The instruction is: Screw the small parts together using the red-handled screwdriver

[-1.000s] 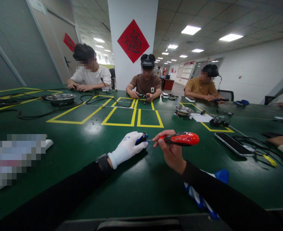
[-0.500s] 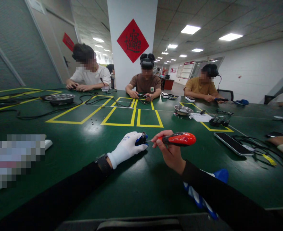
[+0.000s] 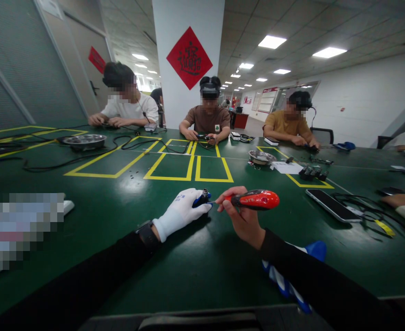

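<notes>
My left hand (image 3: 182,209), in a white glove with blue fingertips, is closed on a small black part with a metal top (image 3: 205,195); its lower portion is hidden by the fingers. Bare, my right hand (image 3: 242,218) grips a red and black screwdriver (image 3: 259,200) by the front of its handle. The thin shaft points left at the black part, but I cannot tell whether the tip touches it. Under my right forearm lies a white and blue glove (image 3: 315,252).
A phone (image 3: 333,206) and black cables lie to the right. Black parts (image 3: 313,173) sit near a metal bowl (image 3: 261,157) and white paper (image 3: 287,167). Another metal bowl (image 3: 85,141) stands at the left. Several people sit around the green table (image 3: 126,285).
My hands, the black part and the screwdriver stay almost in place. Across the table, the hands of the person at the right have lowered slightly.
</notes>
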`<action>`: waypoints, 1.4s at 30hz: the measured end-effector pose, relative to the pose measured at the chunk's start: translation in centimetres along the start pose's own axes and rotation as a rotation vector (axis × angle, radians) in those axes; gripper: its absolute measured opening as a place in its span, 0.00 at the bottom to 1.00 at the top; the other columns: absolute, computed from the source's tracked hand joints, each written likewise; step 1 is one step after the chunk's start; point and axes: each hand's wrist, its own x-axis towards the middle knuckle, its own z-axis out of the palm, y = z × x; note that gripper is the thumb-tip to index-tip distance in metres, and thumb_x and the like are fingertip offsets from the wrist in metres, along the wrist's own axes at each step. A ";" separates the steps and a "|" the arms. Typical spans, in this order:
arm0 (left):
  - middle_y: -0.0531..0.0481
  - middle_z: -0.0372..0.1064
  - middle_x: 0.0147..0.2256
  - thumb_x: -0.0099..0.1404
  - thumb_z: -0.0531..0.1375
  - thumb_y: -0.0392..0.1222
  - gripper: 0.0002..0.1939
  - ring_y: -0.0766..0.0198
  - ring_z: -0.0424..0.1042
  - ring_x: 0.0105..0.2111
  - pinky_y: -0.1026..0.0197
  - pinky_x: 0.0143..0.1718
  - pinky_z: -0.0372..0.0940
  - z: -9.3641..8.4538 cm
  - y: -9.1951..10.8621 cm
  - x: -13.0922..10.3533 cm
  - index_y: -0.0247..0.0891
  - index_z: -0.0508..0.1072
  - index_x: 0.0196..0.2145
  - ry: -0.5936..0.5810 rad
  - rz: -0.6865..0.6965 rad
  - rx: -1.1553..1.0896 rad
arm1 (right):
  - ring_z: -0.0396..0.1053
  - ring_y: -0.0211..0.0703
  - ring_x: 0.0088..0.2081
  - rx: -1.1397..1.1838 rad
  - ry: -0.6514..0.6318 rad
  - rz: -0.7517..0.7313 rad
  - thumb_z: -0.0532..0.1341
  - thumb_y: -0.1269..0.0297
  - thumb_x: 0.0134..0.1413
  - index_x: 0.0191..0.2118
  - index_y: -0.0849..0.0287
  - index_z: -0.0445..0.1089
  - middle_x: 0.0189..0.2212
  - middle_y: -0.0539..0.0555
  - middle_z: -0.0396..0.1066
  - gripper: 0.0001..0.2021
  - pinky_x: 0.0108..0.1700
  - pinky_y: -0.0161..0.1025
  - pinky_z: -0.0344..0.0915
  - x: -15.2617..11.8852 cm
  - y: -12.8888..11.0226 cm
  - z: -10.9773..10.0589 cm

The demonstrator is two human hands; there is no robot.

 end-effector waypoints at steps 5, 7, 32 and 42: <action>0.47 0.71 0.35 0.64 0.58 0.53 0.16 0.57 0.69 0.37 0.58 0.41 0.63 -0.1 -0.1 0.1 0.37 0.74 0.38 -0.006 -0.018 -0.031 | 0.70 0.38 0.31 -0.020 -0.016 -0.004 0.58 0.66 0.62 0.43 0.55 0.62 0.35 0.51 0.69 0.05 0.36 0.40 0.68 -0.1 0.0 -0.1; 0.48 0.71 0.35 0.64 0.57 0.54 0.17 0.58 0.69 0.36 0.59 0.40 0.63 -0.1 -0.2 0.1 0.37 0.74 0.38 -0.012 -0.013 -0.048 | 0.70 0.37 0.31 -0.011 -0.022 -0.004 0.58 0.66 0.62 0.44 0.55 0.62 0.35 0.51 0.69 0.06 0.35 0.39 0.68 -0.1 -0.1 -0.1; 0.50 0.70 0.32 0.64 0.57 0.52 0.14 0.59 0.68 0.33 0.59 0.36 0.63 -0.3 0.2 0.1 0.38 0.74 0.35 -0.033 -0.035 -0.083 | 0.69 0.39 0.32 -0.002 -0.057 -0.004 0.58 0.67 0.62 0.44 0.53 0.62 0.36 0.51 0.68 0.06 0.37 0.40 0.68 -0.2 -0.1 -0.1; 0.49 0.72 0.34 0.58 0.63 0.52 0.14 0.54 0.70 0.38 0.56 0.43 0.63 0.0 0.0 0.3 0.40 0.75 0.36 0.004 -0.028 0.012 | 0.70 0.40 0.35 -0.046 -0.037 0.014 0.58 0.65 0.61 0.43 0.54 0.63 0.36 0.53 0.69 0.06 0.37 0.40 0.69 -0.2 0.2 -0.2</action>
